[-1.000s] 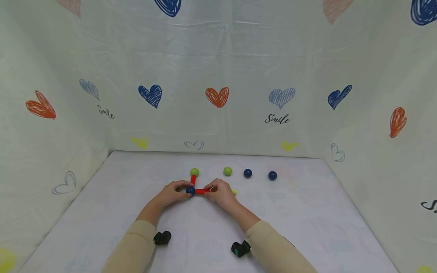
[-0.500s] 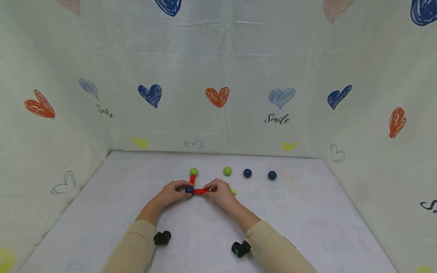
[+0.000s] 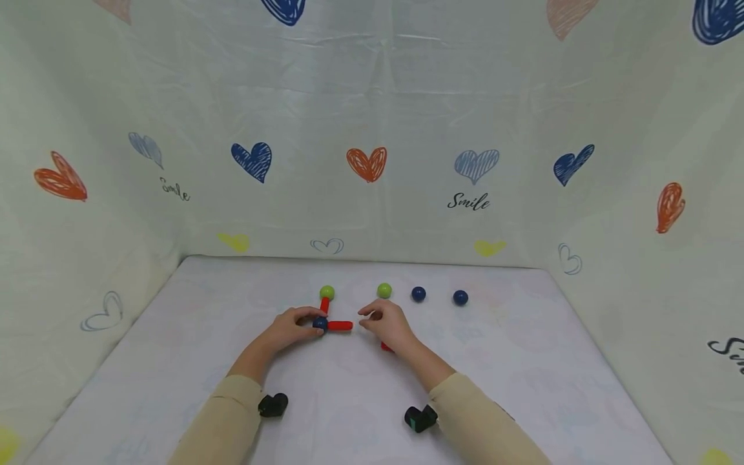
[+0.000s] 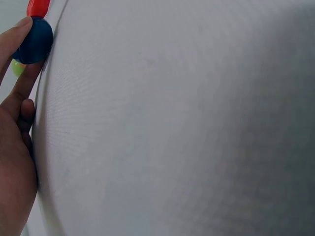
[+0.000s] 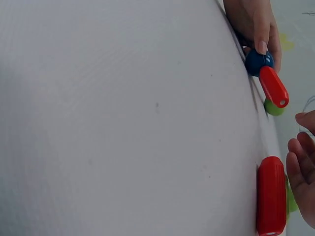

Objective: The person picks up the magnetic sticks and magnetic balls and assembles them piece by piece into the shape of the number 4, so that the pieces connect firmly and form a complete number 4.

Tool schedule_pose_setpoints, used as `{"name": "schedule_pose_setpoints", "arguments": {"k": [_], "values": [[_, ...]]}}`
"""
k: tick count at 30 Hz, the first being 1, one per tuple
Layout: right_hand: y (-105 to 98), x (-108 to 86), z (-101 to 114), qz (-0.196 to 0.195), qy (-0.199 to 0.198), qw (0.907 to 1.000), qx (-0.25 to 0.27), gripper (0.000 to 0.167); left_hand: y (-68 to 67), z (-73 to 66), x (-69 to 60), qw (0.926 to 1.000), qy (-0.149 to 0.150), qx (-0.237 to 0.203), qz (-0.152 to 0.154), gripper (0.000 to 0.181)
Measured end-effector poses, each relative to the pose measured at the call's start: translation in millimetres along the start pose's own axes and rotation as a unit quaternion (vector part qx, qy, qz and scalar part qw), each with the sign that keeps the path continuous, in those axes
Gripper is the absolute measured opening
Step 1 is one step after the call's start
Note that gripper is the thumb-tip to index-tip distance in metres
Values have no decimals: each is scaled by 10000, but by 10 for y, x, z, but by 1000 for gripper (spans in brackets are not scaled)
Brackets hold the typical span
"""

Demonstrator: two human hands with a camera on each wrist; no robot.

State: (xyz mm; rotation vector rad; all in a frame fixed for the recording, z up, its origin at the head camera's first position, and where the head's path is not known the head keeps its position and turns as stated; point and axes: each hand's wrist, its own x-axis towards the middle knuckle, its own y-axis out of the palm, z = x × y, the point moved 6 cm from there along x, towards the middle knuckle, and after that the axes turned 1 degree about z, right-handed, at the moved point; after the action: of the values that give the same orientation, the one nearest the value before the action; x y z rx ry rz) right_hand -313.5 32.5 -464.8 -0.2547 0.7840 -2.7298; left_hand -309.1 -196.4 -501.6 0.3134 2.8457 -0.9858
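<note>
My left hand [image 3: 290, 327] pinches a dark blue ball [image 3: 320, 325] between thumb and fingers. From that ball a red rod [image 3: 340, 325] sticks out to the right, its far end free. A second red rod [image 3: 325, 305] runs away from it to a light green ball [image 3: 327, 293]. My right hand [image 3: 392, 324] is just beyond the free rod end, thumb and fingertips apart with nothing between them. A loose red rod [image 5: 270, 196] lies beside it in the right wrist view; in the head view the wrist mostly covers it.
Farther back on the white table [image 3: 511, 374] lie another green ball [image 3: 384, 290] and two dark blue balls [image 3: 418, 294], [image 3: 460, 298]. Something green [image 5: 293, 201] shows partly behind the loose rod. A heart-printed curtain [image 3: 418, 116] rises behind the table.
My right hand has let go of the red rod and moved a little to the right. The left hand keeps its pinch on the blue ball. A loose red rod now shows beneath the right wrist.
</note>
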Motion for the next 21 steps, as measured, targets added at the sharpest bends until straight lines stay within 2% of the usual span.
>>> {"name": "schedule_pose_setpoints", "arguments": {"k": [11,21], "values": [[-193,62,-146,-413,79,9991,95,15,-12,-7,-13,10000,-6,-14,6,34],[-308,149,-298,-1145,225,9931,84,17,-12,-24,-16,10000,50,-17,15,34]]}}
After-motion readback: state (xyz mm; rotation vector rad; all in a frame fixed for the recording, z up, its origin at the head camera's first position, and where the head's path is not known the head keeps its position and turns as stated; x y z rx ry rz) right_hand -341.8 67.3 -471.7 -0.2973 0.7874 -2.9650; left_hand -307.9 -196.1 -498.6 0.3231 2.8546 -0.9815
